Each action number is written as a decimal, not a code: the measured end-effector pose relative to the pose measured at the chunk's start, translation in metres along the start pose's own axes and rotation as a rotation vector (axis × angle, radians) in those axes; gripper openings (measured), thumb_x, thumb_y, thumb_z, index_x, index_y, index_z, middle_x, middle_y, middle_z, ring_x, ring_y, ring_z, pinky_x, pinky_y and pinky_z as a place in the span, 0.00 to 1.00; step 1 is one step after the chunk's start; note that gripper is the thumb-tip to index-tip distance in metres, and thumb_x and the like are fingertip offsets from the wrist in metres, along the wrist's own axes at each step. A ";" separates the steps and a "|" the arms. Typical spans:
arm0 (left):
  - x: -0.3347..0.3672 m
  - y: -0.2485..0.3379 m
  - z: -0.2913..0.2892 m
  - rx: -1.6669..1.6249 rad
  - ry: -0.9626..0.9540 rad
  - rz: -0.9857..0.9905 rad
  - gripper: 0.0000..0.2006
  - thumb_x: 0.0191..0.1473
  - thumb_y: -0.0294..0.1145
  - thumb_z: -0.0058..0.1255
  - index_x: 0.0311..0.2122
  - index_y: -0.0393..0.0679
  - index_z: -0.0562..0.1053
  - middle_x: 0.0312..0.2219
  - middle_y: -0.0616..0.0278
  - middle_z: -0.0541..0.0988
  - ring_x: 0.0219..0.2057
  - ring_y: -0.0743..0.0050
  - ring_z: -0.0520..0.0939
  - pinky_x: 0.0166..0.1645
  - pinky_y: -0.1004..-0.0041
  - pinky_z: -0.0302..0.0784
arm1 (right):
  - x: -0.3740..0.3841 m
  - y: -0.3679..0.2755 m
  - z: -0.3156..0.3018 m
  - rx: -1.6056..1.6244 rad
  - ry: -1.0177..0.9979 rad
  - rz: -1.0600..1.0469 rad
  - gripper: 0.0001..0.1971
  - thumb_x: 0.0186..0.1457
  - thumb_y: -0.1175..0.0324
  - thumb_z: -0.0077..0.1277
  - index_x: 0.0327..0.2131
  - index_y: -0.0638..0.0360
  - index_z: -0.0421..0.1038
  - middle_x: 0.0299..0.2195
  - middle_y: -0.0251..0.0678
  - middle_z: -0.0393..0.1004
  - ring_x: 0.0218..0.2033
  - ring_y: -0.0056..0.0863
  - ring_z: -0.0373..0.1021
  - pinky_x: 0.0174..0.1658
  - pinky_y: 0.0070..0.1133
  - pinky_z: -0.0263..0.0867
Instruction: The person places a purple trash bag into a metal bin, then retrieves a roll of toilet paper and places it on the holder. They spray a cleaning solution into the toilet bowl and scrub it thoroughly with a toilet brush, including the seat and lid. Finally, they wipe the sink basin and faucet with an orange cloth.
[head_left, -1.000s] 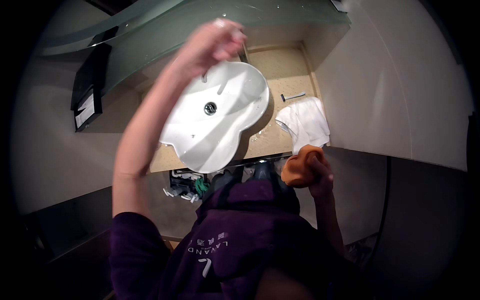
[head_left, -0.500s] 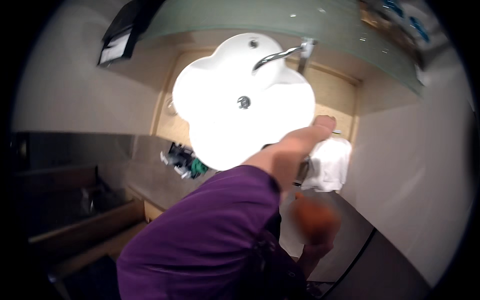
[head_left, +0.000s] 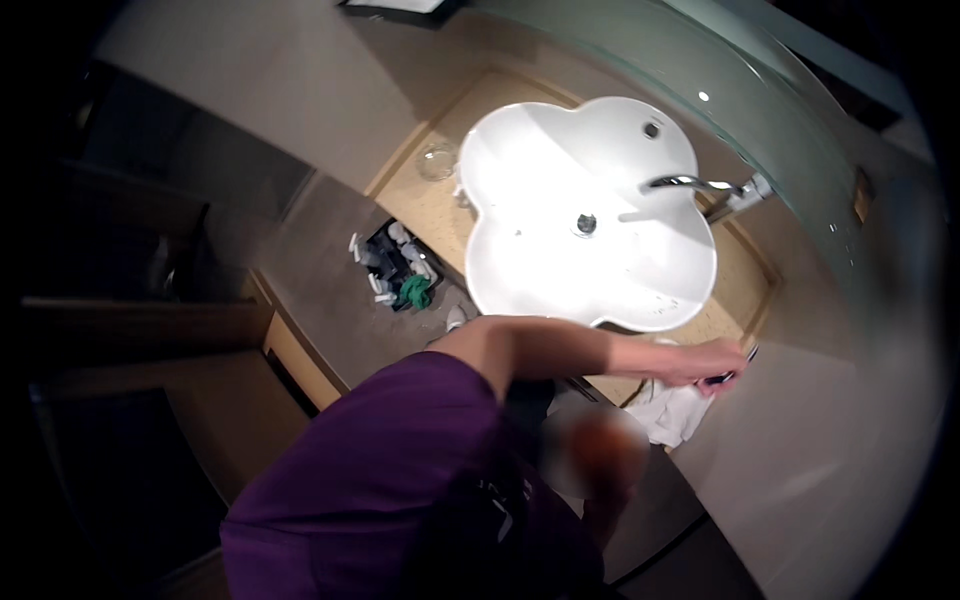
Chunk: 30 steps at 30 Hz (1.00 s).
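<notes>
My left arm, in a purple sleeve, crosses in front of the white sink [head_left: 520,250]. My left hand [head_left: 715,365] is closed around a slim dark object [head_left: 720,379] with a thin end sticking out beyond the fingers; its kind is unclear. Under and beside that hand lies a crumpled white cloth [head_left: 672,412] at the counter's right front corner. Lower down, my right hand [head_left: 610,495], dim and partly hidden, is at the underside of a smeared, rounded orange-brown thing [head_left: 605,450], apparently held; blur hides what it is.
A curved chrome faucet [head_left: 700,185] reaches over the sink. On the beige counter [head_left: 405,195] to its left stands a clear glass [head_left: 436,161]. Below, a dark caddy [head_left: 390,262] holds white bottles and a green cloth [head_left: 415,291]. A glass shelf [head_left: 640,55] runs along the back.
The view has turned, so the sink appears tilted and farther right. My left hand has moved from the counter beside the sink to the right edge, above the white cloth, gripping the slim object.
</notes>
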<state>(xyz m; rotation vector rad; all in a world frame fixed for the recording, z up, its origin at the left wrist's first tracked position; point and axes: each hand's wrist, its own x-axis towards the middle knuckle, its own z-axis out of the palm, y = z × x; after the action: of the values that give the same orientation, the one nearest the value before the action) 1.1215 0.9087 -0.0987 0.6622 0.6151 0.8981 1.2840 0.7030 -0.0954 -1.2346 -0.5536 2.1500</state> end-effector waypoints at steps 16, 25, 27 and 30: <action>-0.591 -0.085 -0.088 -0.844 0.973 0.459 0.07 0.58 0.33 0.49 0.39 0.45 0.67 0.23 0.70 0.69 0.20 0.83 0.66 0.20 0.81 0.59 | 0.052 0.118 0.171 -0.282 -0.733 0.327 0.11 0.63 0.63 0.44 0.44 0.59 0.67 0.34 0.32 0.68 0.34 0.23 0.68 0.36 0.21 0.66; -0.806 -0.181 -0.075 -1.111 1.060 0.963 0.06 0.60 0.34 0.48 0.36 0.44 0.69 0.24 0.69 0.70 0.20 0.82 0.65 0.21 0.80 0.59 | 0.056 0.271 0.295 -0.759 -1.066 0.400 0.14 0.64 0.65 0.42 0.48 0.61 0.69 0.41 0.35 0.75 0.41 0.29 0.74 0.45 0.25 0.71; -0.842 -0.203 -0.061 -1.156 1.088 1.039 0.07 0.60 0.35 0.48 0.33 0.45 0.68 0.23 0.69 0.69 0.20 0.82 0.65 0.21 0.80 0.59 | 0.021 0.300 0.347 -1.004 -0.993 0.259 0.15 0.64 0.64 0.45 0.49 0.62 0.69 0.42 0.35 0.75 0.41 0.31 0.74 0.47 0.28 0.72; -0.881 -0.226 -0.048 -1.208 1.118 1.121 0.08 0.61 0.34 0.49 0.31 0.45 0.67 0.22 0.69 0.68 0.19 0.82 0.64 0.21 0.81 0.59 | -0.050 0.336 0.448 -0.868 -0.981 0.468 0.20 0.57 0.68 0.56 0.51 0.64 0.67 0.43 0.35 0.74 0.41 0.26 0.73 0.46 0.23 0.72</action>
<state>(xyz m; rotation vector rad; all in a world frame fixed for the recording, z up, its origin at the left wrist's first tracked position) 0.7736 0.0675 -0.1182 -0.8198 0.4751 2.4351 0.8158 0.3936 -0.0531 -0.5699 -1.9091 2.9968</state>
